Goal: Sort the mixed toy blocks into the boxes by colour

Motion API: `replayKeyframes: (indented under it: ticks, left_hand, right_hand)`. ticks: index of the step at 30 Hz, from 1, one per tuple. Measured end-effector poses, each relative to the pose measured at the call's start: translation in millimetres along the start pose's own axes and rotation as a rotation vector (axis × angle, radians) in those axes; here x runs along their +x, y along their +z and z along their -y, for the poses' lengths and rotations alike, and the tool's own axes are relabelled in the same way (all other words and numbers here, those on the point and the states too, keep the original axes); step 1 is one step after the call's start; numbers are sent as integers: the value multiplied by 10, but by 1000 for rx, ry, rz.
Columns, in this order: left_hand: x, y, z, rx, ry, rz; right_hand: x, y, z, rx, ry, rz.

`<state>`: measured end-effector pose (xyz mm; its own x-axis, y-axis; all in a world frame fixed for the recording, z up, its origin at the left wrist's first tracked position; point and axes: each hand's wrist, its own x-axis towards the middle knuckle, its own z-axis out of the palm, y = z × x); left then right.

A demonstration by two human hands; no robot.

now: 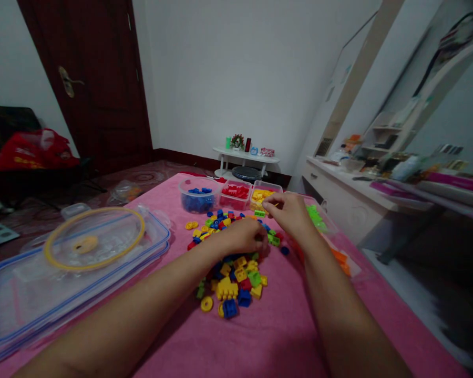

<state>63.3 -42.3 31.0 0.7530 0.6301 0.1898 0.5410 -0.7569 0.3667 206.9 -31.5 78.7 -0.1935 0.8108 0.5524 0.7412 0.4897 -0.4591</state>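
Observation:
A mixed pile of toy building bricks (226,289) in yellow, blue, red and green lies on the pink cloth. My left hand (249,234) is over the middle of this pile, fingers curled down among the bricks; whatever they grip is hidden. My right hand (292,212) hovers at the near side of a clear box of yellow bricks (260,195). Its thumb and fingertips are pinched together, and I cannot make out anything between them. Left of that box stand a clear box of red bricks (235,192) and a round tub of blue bricks (198,200).
Green bricks (316,216) and orange bricks (340,258) sit in clear containers beyond my right forearm. Stacked clear lids with blue rims (19,302) and a yellow-rimmed round lid (94,263) lie on the left. A white dresser (339,199) stands to the right of the table.

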Motion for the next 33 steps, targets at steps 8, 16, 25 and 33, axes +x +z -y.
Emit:
replayKeyframes:
  ticks: [8, 16, 25, 33]
  left_hand:
    - [-180, -283, 600, -308, -171, -49]
    - [-274, -545, 754, -230, -335, -182]
    - [-259, -457, 625, -63, -254, -45]
    - [-193, -287, 336, 207, -218, -12]
  right_hand:
    - [-31, 109, -109, -110, 29, 258]
    - [-170, 277, -383, -456, 141, 399]
    - [-231, 344, -245, -626, 225, 484]
    - [-139, 236, -235, -651, 358, 523]
